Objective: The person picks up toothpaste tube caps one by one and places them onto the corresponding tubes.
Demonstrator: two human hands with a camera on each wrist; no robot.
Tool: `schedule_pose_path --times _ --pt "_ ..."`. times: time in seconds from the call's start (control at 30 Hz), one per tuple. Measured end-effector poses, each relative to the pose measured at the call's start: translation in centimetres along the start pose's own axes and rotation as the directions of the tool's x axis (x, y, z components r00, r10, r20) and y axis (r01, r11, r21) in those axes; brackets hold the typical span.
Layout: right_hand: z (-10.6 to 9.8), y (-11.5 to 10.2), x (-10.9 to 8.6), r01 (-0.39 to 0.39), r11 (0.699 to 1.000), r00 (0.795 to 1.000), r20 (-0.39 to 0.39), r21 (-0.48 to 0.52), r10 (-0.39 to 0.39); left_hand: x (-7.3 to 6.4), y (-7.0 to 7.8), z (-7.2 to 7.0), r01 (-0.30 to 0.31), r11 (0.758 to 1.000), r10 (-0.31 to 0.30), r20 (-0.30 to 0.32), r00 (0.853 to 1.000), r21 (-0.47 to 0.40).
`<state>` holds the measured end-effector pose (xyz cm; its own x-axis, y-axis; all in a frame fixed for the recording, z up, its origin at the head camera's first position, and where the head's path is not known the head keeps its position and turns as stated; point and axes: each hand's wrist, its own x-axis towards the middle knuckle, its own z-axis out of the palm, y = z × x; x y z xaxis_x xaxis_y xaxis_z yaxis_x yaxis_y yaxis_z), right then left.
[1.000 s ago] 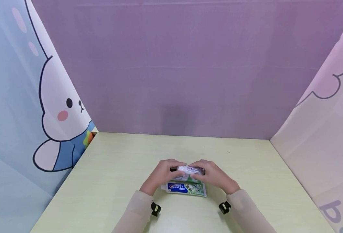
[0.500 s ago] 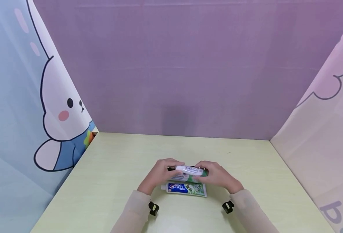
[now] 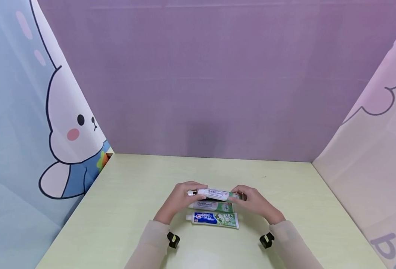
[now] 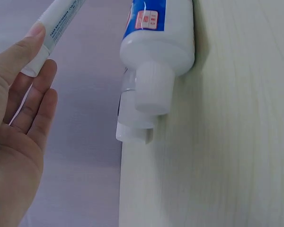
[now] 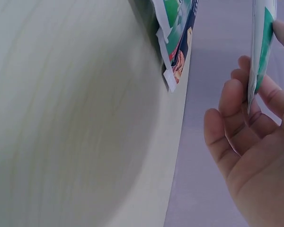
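Both hands hold a white and green toothpaste tube (image 3: pixel 217 194) level above the table. My left hand (image 3: pixel 181 197) pinches its cap end; in the left wrist view the thumb lies on top of the tube near the white cap (image 4: pixel 35 65). At the flat, crimped end, my right hand (image 3: pixel 255 203) pinches it between thumb and fingers. Beneath and nearer lies a similar white and green tube (image 3: pixel 207 205). Closest to me is a blue and green Crest toothpaste tube (image 3: pixel 214 219). A dark-printed tube (image 5: pixel 183 59) lies farthest back, mostly hidden by the held one.
The tubes lie in a row on the pale wooden table (image 3: pixel 144 175), caps toward the left. A purple cloth wall (image 3: pixel 204 74) rises at the back edge. Printed cloths hang at both sides, one with a cartoon rabbit (image 3: pixel 73 127).
The held tube has risen and come away from the row, showing more of the tube beneath. My hands have spread apart along it toward its two ends.
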<state>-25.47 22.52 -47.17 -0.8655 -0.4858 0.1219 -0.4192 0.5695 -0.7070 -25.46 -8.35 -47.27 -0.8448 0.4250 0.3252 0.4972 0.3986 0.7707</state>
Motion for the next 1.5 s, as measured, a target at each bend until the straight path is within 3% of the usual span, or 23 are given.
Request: schedule_pose_path --times 0.23,0.53,0.67,0.87,1.17,1.5 --pt "0.0 0.6 -0.3 0.003 0.999 1.0 0.003 0.048 -0.003 -0.4 -0.5 -0.4 0.021 1.0 -0.021 -0.019 1.0 -0.02" --pt "0.2 0.8 0.0 0.025 0.999 0.999 -0.029 0.042 -0.024 -0.5 -1.3 -1.0 0.083 0.995 -0.085 -0.045 0.995 -0.058" --pt "0.4 0.8 0.2 0.022 0.999 0.999 -0.036 0.034 -0.021 -0.4 -1.6 -1.2 0.082 0.996 -0.085 -0.054 0.995 -0.044" --pt "0.7 0.7 0.7 -0.022 1.0 0.998 -0.06 0.018 0.023 -0.1 -1.9 -1.3 0.09 0.996 -0.09 -0.048 0.995 -0.002" --pt "1.5 1.1 1.7 -0.079 0.996 0.993 -0.085 0.034 0.082 0.7 -2.9 -1.3 0.169 0.985 -0.168 -0.046 0.985 0.023" --pt "2.1 1.5 3.1 -0.142 0.989 0.981 -0.124 0.052 0.147 1.0 -3.8 -1.3 0.187 0.982 -0.185 -0.038 0.982 0.033"
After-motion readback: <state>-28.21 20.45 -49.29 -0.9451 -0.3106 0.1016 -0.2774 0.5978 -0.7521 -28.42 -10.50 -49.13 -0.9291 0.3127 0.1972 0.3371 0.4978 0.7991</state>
